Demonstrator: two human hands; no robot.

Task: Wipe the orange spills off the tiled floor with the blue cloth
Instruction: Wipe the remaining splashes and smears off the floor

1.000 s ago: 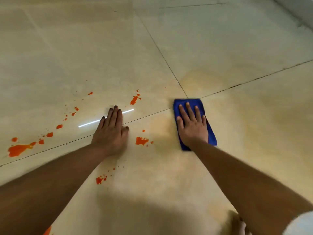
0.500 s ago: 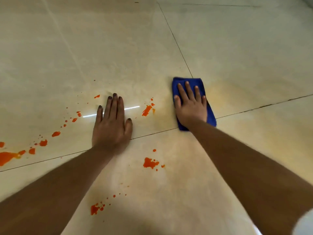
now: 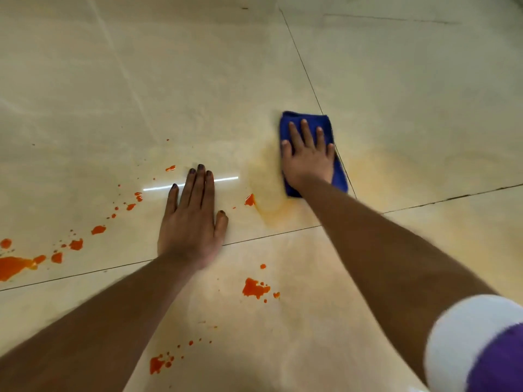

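1. Right hand (image 3: 307, 161) flat on the blue cloth (image 3: 338, 176), fingers straight and slightly spread, palm pressing it to the tiled floor (image 3: 198, 80); nothing gripped or pinched
2. Cloth is folded into a rough rectangle and lies on the upper tile, its right edge at the grout line (image 3: 308, 80) that runs away from the camera; far end and right edge show past the hand
3. Left hand (image 3: 192, 222) flat on the floor, fingers straight and close together, thumb out to the right, heel of the hand at the cross grout line (image 3: 268, 236); holds nothing, well apart from the cloth
4. Pale orange smear (image 3: 268, 205) on the tile just left of and below the cloth; fainter orange haze to the right of the cloth too
5. Small wet orange spot (image 3: 249, 200) at the left edge of that smear, between the two hands
6. Trail of orange drops (image 3: 99, 230) runs left of the left hand down to a bigger orange puddle (image 3: 12, 265) at the left frame edge
7. Orange splat (image 3: 254, 288) on the near tile between the forearms; splatter cluster (image 3: 158, 363) near the bottom, beside the left forearm
8. Bright light streak (image 3: 226, 179) reflected on the tile behind the left fingers
9. White and purple sleeve (image 3: 475, 343) on the right arm, bottom right corner
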